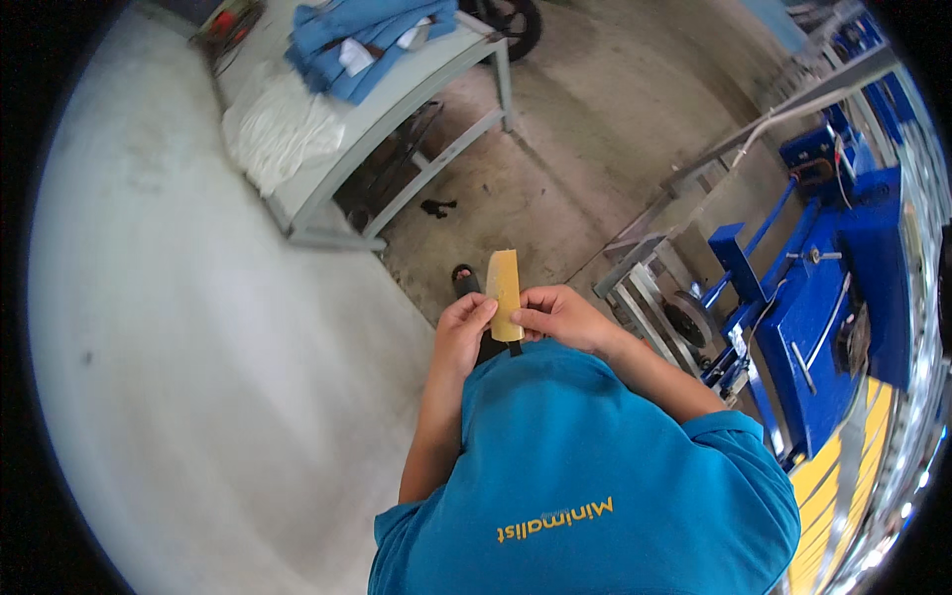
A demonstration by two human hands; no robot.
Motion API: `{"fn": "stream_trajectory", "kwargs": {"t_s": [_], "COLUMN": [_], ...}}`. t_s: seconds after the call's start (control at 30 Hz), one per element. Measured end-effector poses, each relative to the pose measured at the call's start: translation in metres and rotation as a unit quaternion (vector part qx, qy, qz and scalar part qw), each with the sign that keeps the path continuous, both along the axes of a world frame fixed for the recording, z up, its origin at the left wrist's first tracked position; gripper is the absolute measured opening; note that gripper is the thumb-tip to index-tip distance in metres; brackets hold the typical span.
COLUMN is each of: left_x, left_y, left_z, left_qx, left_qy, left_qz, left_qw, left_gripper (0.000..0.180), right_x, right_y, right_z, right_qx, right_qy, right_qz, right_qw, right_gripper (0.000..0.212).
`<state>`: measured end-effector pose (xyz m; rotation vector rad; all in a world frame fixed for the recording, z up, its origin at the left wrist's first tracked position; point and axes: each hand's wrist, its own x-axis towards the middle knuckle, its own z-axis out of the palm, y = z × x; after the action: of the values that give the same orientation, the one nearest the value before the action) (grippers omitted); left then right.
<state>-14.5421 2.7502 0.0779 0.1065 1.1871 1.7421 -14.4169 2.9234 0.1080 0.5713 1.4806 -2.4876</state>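
Note:
In front of my waist I hold a flat, narrow yellow strip [507, 283], roughly upright, with a paler layer along its left side. What it is made of, I cannot make out. My left hand [464, 325] pinches its lower left edge between thumb and fingers. From the other side, my right hand [562, 315] grips the lower right part, its thumb lying across the front face. The fingers behind the strip are partly hidden. A short dark piece shows just below the strip, against my blue shirt [595, 446].
Ahead to the left, a grey metal-framed table [397, 129] bears folded blue cloth [347, 45] and a crumpled white sheet [278, 129]. On my right stands a blue machine [813, 317] with rods and a wheel. A small black object [437, 208] lies on the concrete floor.

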Motion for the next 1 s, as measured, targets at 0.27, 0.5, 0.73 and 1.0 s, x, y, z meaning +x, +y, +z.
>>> {"fn": "stream_trajectory", "kwargs": {"t_s": [0.27,0.5,0.73,1.0], "left_x": [-0.152,-0.233,-0.239,-0.239], "left_y": [0.181,0.381,0.563,0.802], "left_z": [0.016,0.006,0.0,0.026], "left_qx": [-0.03,-0.072,-0.059,0.041], "left_qy": [0.132,0.302,0.518,0.582], "left_qz": [-0.38,-0.473,-0.56,-0.539], "left_qw": [0.915,0.825,0.644,0.608], "left_gripper": [0.015,0.019,0.021,0.015], "right_x": [-0.06,-0.054,-0.132,-0.177], "right_y": [0.072,0.189,0.43,0.672], "right_z": [0.0,-0.027,0.003,-0.006], "right_qx": [-0.018,0.026,0.534,0.599], "right_qy": [0.021,0.007,-0.03,-0.165], "right_qz": [-0.268,-0.522,-0.374,-0.032], "right_qw": [0.963,0.853,0.758,0.783], "right_gripper": [0.029,0.044,0.039,0.012]}}
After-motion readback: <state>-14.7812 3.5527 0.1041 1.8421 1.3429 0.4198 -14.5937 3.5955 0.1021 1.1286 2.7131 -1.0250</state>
